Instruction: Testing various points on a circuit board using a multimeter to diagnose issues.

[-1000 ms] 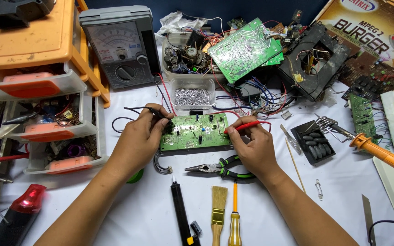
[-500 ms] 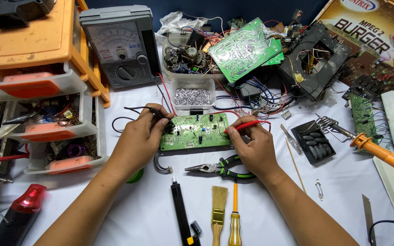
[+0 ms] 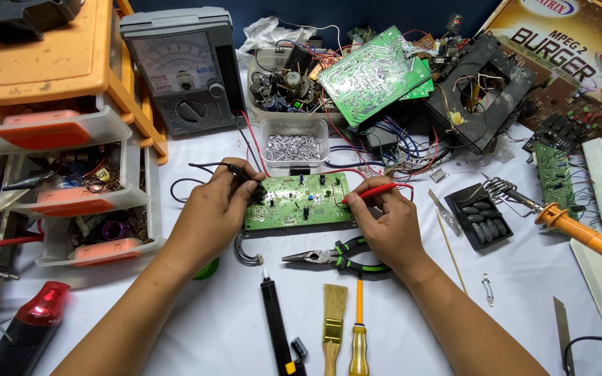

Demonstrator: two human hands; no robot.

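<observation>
1. Your left hand (image 3: 210, 209) grips one black probe (image 3: 242, 172), its tip at the left edge of the green circuit board (image 3: 297, 202) that lies flat on the white table (image 3: 203, 327).
2. Your right hand (image 3: 388, 223) pinches one red probe (image 3: 371, 191) – tip on the board's right side.
3. Near you lie four tools: one pair of pliers (image 3: 332, 256), one brush (image 3: 334, 324), one screwdriver (image 3: 359, 327) and one black pen-shaped tool (image 3: 274, 327).
4. Behind the board stands one analog meter (image 3: 179, 69).

Left hand (image 3: 210, 209) covers the green circuit board's (image 3: 297, 202) left edge and the black probe (image 3: 242, 172) tip. Red probe (image 3: 374, 191) contact point too small to resolve. Near edge crops brush (image 3: 334, 320), screwdriver (image 3: 359, 327), both forearms.
</observation>
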